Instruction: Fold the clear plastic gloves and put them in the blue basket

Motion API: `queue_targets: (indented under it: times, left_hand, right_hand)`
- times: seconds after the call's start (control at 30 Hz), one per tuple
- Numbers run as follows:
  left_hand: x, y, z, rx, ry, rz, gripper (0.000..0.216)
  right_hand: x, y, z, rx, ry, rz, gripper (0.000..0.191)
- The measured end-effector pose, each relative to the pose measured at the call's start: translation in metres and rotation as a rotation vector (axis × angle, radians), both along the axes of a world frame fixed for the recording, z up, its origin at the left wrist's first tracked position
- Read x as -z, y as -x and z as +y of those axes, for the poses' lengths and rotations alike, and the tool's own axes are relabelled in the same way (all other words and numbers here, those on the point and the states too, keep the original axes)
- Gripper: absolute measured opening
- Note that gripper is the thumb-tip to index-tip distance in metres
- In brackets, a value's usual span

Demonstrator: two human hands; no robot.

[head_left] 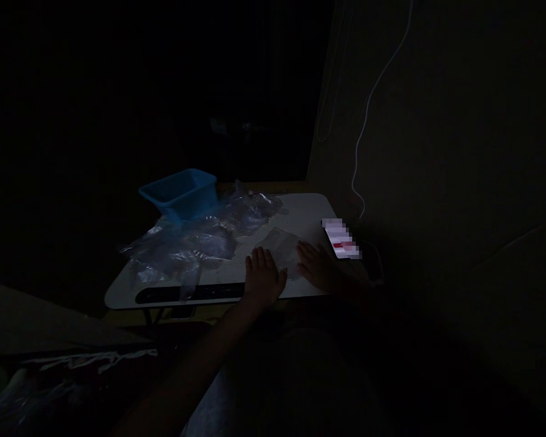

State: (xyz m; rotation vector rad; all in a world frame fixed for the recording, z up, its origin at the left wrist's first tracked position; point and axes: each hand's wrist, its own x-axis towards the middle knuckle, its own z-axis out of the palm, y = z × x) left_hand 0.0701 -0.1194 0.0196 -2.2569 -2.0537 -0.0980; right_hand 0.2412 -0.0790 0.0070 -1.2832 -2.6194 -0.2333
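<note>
On a small white table (304, 209) lies a flat, greyish sheet (279, 241), which looks like a thin plastic bag. My left hand (261, 276) rests flat with fingers stretched out at the sheet's near left side. Lying over its right side, my right hand (316, 266) has its fingers extended and a little apart. Neither hand grips anything. Left of my hands spreads a heap of crumpled clear plastic bags (200, 240). The room is very dark, so the sheet's edges are hard to make out.
Behind the plastic heap stands a blue plastic basin (193, 203). A lit phone (340, 240) lies at the table's right edge. A black slot (191, 293) runs along the near edge. One white cable (358, 145) hangs by the right wall. More clear plastic (31, 397) shows at lower left.
</note>
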Motion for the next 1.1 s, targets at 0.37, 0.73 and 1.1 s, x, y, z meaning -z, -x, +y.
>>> queue_targets:
  times: [0.37, 0.73, 1.1]
  left_hand:
    - [0.002, 0.006, 0.001, -0.023, -0.005, 0.005, 0.078]
    - [-0.003, 0.022, 0.007, 0.045, 0.060, 0.047, 0.082]
    - [0.000, 0.021, 0.008, 0.027, 0.050, 0.006, 0.095]
  right_hand:
    - [-0.007, 0.001, 0.005, 0.046, -0.009, 0.028, 0.051]
    - [-0.014, 0.034, -0.008, -0.214, 0.072, -0.029, 0.050]
    - [0.001, 0.007, 0.018, -0.077, -0.001, 0.006, 0.048]
